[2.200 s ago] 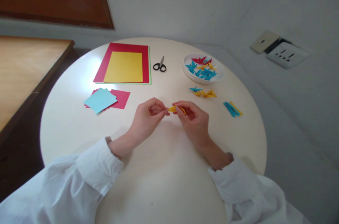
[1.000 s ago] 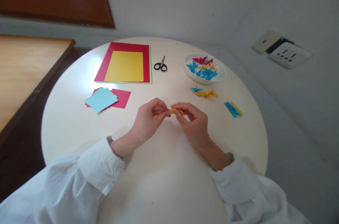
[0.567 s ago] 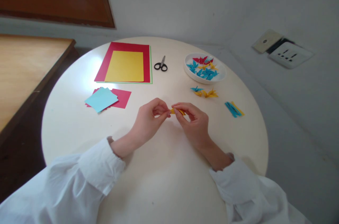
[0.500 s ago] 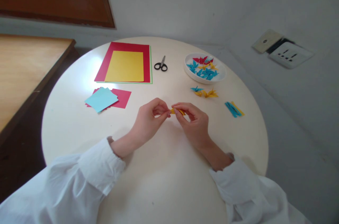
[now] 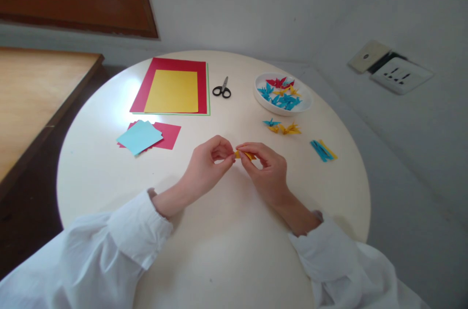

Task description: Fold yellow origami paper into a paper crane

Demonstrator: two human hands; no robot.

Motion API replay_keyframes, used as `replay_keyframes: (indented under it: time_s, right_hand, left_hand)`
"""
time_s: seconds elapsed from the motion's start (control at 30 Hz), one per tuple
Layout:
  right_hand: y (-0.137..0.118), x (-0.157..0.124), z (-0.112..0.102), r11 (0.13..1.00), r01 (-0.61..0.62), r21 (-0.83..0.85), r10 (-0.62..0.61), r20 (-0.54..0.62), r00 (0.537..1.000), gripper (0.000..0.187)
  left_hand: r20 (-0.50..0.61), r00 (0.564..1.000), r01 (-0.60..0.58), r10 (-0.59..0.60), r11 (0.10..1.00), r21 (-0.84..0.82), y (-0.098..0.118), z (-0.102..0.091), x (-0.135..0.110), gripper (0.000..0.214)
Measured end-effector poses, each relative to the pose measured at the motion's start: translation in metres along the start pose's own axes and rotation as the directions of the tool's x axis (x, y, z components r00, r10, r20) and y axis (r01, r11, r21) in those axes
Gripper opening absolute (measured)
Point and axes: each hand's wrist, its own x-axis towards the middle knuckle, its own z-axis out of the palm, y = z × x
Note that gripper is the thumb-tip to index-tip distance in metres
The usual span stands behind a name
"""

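Left hand [image 5: 209,159] reaching in, fingers [image 5: 219,140] pinching one end of small folded yellow paper [image 5: 246,155]. Right hand [image 5: 269,167] pinching other end, partly covering it. Paper sitting between both hands, over middle of round white surface [image 5: 204,245]. Blue and yellow paper cranes [image 5: 291,129] lying just beyond right hand; white dish [image 5: 282,112] behind, holding more. Scissors [image 5: 222,88] resting farther back, beside large yellow sheet [image 5: 172,92]. Light-blue squares [image 5: 140,137] lying off to left.

Rnd wht table [image 5: 219,241] w/ lg. sheets [image 5: 171,92], sm. cards [image 5: 141,137], scissors [image 5: 223,87], dish [image 5: 271,107], paper cranes [image 5: 291,129] & strips [image 5: 321,151] on top.
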Motion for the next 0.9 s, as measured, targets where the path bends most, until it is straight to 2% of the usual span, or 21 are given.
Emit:
replay_keyframes:
  time_s: [0.2, 0.4, 0.6, 0.9]
  right_hand:
    - [-0.0002, -0.0009, 0.0009, 0.999, 0.050, -0.023, -0.049, 0.049, 0.998, 0.012]
    - [-0.0027, -0.0005, 0.0009, 0.997, 0.073, -0.035, -0.071, 0.068, 0.995, 0.009]
    - [-0.0024, 0.0009, -0.0014, 0.999, 0.024, -0.047, -0.021, 0.068, 0.997, 0.010]
    - [-0.0025, -0.0005, -0.0018, 0.999, -0.003, -0.037, 0.006, 0.081, 0.997, 0.011]
  left_hand:
    - [0.028, 1.000, 0.001, 0.000, 0.999, -0.039, -0.0030, 0.0001, 0.0006, 0.007]
    - [-0.015, 1.000, 0.002, -0.002, 1.000, -0.026, -0.0025, -0.0005, 0.0012, 0.010]
    - [-0.054, 0.997, 0.043, -0.050, 0.991, -0.127, 0.0025, -0.0002, 0.0027, 0.015]
    - [-0.062, 0.996, 0.056, -0.065, 0.988, -0.147, 0.0005, -0.0001, 0.0029, 0.019]
